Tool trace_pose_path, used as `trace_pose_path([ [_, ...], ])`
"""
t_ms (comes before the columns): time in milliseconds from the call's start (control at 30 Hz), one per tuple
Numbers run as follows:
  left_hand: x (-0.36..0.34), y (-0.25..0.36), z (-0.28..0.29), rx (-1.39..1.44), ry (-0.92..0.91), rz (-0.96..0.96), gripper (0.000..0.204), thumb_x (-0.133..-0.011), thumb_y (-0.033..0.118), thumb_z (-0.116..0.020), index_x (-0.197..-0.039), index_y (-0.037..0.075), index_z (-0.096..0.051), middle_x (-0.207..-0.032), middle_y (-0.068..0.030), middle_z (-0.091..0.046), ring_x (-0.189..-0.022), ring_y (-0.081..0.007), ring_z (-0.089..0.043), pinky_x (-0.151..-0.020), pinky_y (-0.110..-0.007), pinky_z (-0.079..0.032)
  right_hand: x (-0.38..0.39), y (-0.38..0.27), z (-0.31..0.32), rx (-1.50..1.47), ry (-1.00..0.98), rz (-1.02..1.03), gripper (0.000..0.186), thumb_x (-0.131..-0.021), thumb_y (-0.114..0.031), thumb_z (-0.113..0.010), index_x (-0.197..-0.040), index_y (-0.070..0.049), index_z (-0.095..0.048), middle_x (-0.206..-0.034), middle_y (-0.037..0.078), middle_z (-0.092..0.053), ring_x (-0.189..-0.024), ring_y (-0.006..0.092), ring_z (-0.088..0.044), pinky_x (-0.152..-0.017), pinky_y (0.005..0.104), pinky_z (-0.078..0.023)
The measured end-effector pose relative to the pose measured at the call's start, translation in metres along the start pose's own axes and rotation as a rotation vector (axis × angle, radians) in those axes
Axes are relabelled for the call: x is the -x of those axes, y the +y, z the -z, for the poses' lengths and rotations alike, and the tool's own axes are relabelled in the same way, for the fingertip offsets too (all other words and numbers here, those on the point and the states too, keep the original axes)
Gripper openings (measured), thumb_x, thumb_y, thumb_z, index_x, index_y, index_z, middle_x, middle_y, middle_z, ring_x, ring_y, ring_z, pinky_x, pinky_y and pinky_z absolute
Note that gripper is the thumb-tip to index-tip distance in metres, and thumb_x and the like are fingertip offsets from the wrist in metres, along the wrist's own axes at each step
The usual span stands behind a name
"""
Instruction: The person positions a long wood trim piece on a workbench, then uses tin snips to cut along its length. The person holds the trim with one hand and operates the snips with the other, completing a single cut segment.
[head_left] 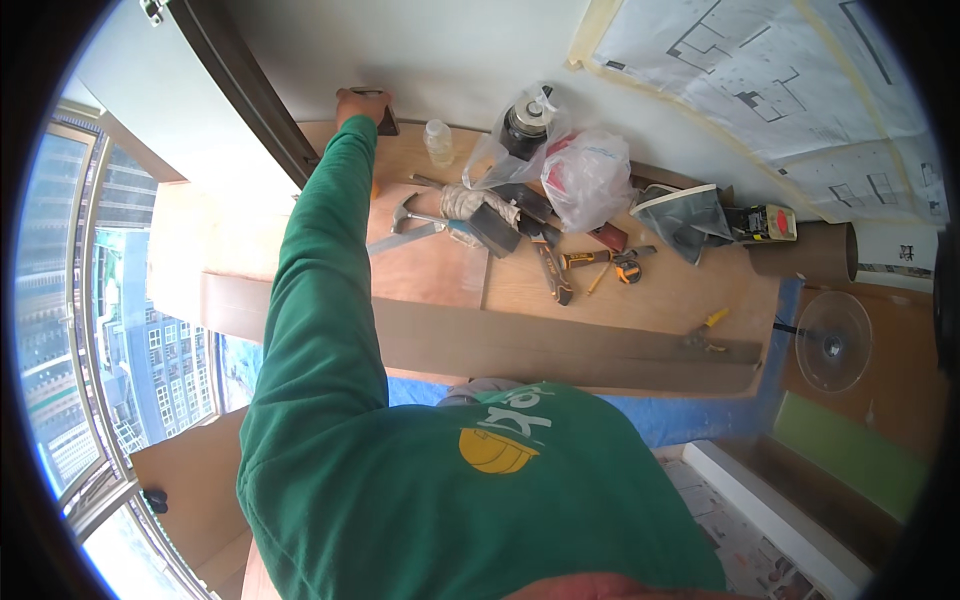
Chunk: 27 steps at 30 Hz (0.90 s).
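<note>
My left arm, in a green sleeve, reaches across the wooden worktop to the wall at its far left. There my left hand is closed round a dark, flat rectangular thing, which looks like a phone. It is upright close to the wall, and my fingers partly cover it. A clear bottle stands just right of it. Nearer to me lie a claw hammer and a metal straight blade. My right hand does not show.
Plastic bags, a metal flask, a tape measure and several hand tools crowd the worktop's middle. A yellow-handled tool lies at the right. Paper drawings cover the wall. A window is on the left.
</note>
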<state>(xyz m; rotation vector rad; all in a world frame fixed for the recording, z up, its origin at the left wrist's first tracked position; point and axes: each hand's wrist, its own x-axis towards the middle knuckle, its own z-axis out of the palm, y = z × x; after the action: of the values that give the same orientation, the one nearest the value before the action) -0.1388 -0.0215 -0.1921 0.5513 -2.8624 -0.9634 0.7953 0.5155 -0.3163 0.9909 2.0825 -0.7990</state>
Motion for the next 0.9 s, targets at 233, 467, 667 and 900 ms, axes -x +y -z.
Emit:
trace_pose_path([
  [233,0.0,0.003,-0.013,-0.018,-0.089,0.057,0.097,-0.072,0.04,-0.085,-0.136,-0.015,-0.036,-0.124,-0.0297,-0.065,-0.114,-0.0392,-0.067,-0.101,-0.041,-0.054,0.015,-0.021,-0.008,-0.11,0.025,0.095,0.059,-0.097,-0.046,-0.059,-0.132,0.002,-0.061,-0.136,0.022,-0.062,-0.129,0.0373,-0.058,-0.108,0.0441,-0.045],
  [467,-0.011,-0.004,-0.028,-0.034,-0.117,0.098,0.094,-0.071,0.043,-0.085,-0.131,-0.013,-0.04,-0.127,-0.0293,-0.063,-0.117,-0.0383,-0.066,-0.103,-0.041,-0.052,0.028,-0.018,0.003,0.269,0.097,0.527,0.034,-0.097,-0.028,-0.061,-0.124,-0.008,-0.067,-0.129,0.019,-0.063,-0.117,0.0378,-0.062,-0.101,0.0448,-0.05],
  [667,-0.027,-0.016,-0.041,-0.041,-0.071,0.052,0.1,-0.071,0.046,-0.085,-0.136,-0.013,-0.037,-0.13,-0.0304,-0.062,-0.12,-0.0398,-0.064,-0.104,-0.041,-0.051,0.026,-0.071,0.023,0.381,0.091,0.61,0.029,-0.09,-0.023,-0.065,-0.116,-0.01,-0.068,-0.123,0.017,-0.065,-0.11,0.0372,-0.065,-0.095,0.0453,-0.054],
  [900,-0.014,-0.003,-0.041,0.008,-0.079,0.134,0.106,-0.07,0.05,-0.086,-0.143,-0.009,-0.034,-0.137,-0.0255,-0.059,-0.125,-0.0388,-0.06,-0.111,-0.047,-0.043,0.036,-0.089,0.033,0.05,0.105,0.107,0.035,-0.099,-0.034,-0.06,-0.121,-0.008,-0.067,-0.123,0.019,-0.066,-0.112,0.038,-0.064,-0.097,0.0448,-0.052],
])
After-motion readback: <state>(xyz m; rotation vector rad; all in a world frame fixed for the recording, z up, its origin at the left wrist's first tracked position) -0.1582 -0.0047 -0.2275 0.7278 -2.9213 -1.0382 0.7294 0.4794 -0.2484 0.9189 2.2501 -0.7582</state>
